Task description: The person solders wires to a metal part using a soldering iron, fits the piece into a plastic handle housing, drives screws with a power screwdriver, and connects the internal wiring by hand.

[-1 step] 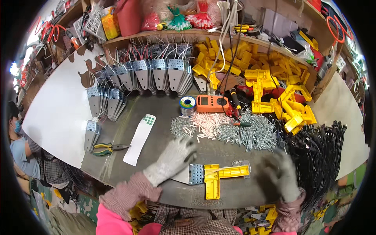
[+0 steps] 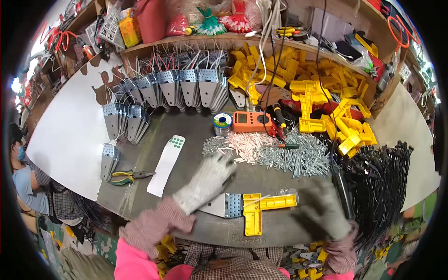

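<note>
My left hand [image 2: 204, 181], in a pale work glove, reaches over the bench with its fingers stretched out and slightly apart. Its fingertips are at the near edge of small pale-pink sleeves [image 2: 249, 147] and small metal screws [image 2: 215, 145]. My gloved right hand [image 2: 324, 212] is smeared by motion beside a black handheld tool [image 2: 343, 193]; whether it holds anything is unclear. Between the hands lies a yellow T-shaped plastic housing [image 2: 253, 217], open side up. A grey metal blade with a perforated plate [image 2: 233, 206] meets its left side, and a thin pale wire lies across the housing.
Pliers [image 2: 133, 176] and a white sticker strip [image 2: 165, 165] lie left. Finished-looking blade assemblies [image 2: 189, 86] line the back. A solder spool [image 2: 222, 123] and orange meter [image 2: 252, 122] stand mid-bench. Long screws [image 2: 298, 156], yellow housings [image 2: 305, 107] and black cables [image 2: 382, 191] fill the right.
My left hand has moved slightly up toward the sleeves and screws. My right hand has shifted left and down, uncovering the black tool. The yellow housing stays in place.
</note>
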`<action>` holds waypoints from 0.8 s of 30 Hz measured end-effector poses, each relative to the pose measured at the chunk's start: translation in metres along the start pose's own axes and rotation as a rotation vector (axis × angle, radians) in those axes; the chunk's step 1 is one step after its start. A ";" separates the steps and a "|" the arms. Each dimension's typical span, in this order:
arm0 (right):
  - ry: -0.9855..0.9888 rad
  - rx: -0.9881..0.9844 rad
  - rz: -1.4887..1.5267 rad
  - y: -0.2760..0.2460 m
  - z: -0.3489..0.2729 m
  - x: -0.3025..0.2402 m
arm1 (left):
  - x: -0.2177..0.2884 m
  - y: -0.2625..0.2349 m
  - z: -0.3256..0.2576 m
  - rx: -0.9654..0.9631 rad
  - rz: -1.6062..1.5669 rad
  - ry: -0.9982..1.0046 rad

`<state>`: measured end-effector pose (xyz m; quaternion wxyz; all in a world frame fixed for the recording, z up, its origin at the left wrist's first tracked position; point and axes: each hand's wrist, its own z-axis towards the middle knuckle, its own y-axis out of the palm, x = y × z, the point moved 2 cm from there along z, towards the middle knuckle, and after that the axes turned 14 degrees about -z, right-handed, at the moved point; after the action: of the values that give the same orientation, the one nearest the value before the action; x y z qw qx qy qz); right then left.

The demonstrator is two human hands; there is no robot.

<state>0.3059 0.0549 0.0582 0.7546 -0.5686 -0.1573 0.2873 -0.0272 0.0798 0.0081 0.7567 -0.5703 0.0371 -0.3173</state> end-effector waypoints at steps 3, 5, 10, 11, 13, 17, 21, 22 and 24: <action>-0.186 -0.215 0.163 0.062 0.016 -0.034 | -0.022 0.024 0.040 -0.174 0.067 0.178; -0.275 -0.207 0.055 0.104 0.013 -0.026 | -0.030 0.041 0.055 -0.283 0.052 0.213; -0.302 -0.013 0.032 0.073 0.007 -0.013 | -0.035 0.033 0.048 -0.302 0.187 0.112; -0.114 0.006 0.057 0.057 -0.003 0.013 | -0.034 0.034 0.041 -0.302 0.189 0.141; 0.204 0.206 -0.208 -0.015 -0.012 0.076 | -0.038 0.030 0.032 -0.162 0.159 0.066; 0.877 0.137 -0.895 -0.087 -0.106 0.203 | -0.008 0.007 0.027 -0.040 -0.273 -0.293; 0.844 0.211 -0.599 -0.115 -0.112 0.232 | -0.005 0.011 -0.011 0.138 -0.451 -0.172; 0.809 0.268 -0.567 -0.119 -0.106 0.223 | -0.005 0.013 -0.021 0.132 -0.448 -0.198; 0.818 0.015 -0.422 -0.113 -0.091 0.197 | -0.010 0.015 -0.045 0.156 -0.612 -0.254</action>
<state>0.5406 0.0845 0.1196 0.8007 -0.5853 0.0433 -0.1197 -0.0472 0.0496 -0.0233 0.6663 -0.5304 -0.2547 -0.4582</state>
